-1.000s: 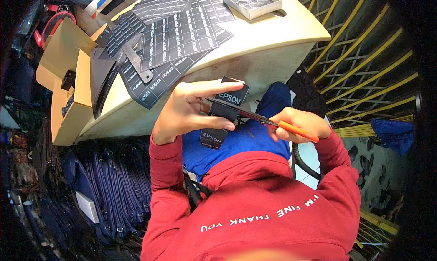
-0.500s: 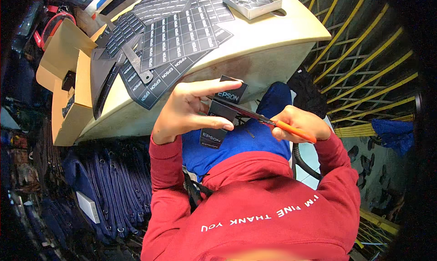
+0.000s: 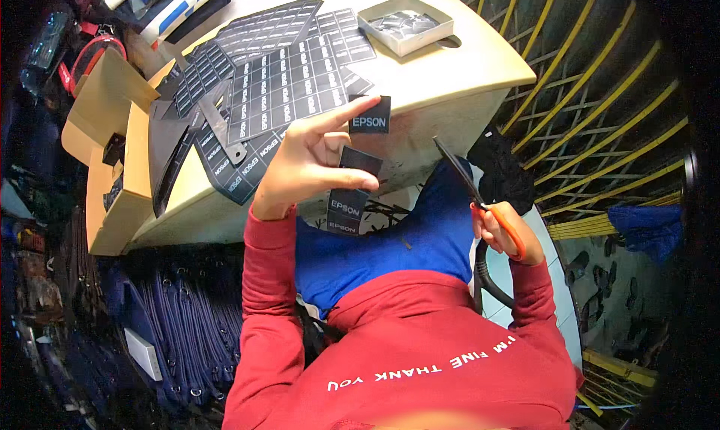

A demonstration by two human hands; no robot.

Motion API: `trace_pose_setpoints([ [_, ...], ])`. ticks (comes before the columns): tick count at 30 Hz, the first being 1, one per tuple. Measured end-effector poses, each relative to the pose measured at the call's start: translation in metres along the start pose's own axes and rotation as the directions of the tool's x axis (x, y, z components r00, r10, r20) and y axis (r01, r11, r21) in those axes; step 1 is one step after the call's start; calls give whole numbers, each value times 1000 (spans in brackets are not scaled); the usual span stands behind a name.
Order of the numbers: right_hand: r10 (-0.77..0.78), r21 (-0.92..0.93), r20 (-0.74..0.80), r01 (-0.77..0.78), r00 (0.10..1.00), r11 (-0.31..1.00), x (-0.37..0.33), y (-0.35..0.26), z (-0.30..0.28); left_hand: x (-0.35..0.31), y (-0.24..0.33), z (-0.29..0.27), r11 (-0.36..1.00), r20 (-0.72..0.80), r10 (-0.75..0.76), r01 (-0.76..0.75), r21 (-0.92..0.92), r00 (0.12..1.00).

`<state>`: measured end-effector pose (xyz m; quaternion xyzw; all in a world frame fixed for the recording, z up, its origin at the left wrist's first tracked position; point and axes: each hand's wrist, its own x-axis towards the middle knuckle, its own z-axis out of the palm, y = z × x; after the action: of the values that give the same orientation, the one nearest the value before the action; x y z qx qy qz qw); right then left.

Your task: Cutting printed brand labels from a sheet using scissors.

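Note:
My left hand is raised over my lap and grips a strip of black printed labels near its upper end, under the thumb. A separate square black label is held at the tip of the same hand's forefinger, apart from the strip. In my right hand are scissors with orange handles. Their dark blades point up and to the left, look closed and touch neither label piece.
Sheets of black labels and a metal ruler lie on the pale table. A shallow white box there holds cut labels. An open cardboard box stands left. Dark blue straps hang below the table; a yellow-barred lattice gate is right.
The upper label has come away from the strip and moved up with my left forefinger. My right hand has drawn the scissors back to the right, and their blades have tilted more upright.

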<state>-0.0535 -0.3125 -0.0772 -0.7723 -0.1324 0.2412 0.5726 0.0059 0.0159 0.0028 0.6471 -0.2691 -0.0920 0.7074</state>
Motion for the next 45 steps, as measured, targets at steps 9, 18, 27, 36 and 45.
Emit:
trace_pose_setpoints([
  [9, 181, 452, -430, 37, 885, 891, -3, 54, -11, 137, -16, -24, 895, -83, 219, -167, 414, 972],
  [18, 168, 564, -383, 86, 908, 821, -4, 68, 1, 211, -30, -50, 682, -107, 153, -26, 731, 982],
  [27, -143, 324, -476, 324, 868, 889, 11, 34, 24, 106, -28, -1, 896, -162, 322, -245, 370, 933],
  [36, -308, 450, -225, 379, 924, 809, 56, -14, 74, 1, -39, 52, 991, -217, -11, 40, 129, 976],
  [45, -467, 172, -295, 527, 834, 832, 84, -75, 89, -8, -39, 47, 930, -365, 367, -342, 135, 856],
])
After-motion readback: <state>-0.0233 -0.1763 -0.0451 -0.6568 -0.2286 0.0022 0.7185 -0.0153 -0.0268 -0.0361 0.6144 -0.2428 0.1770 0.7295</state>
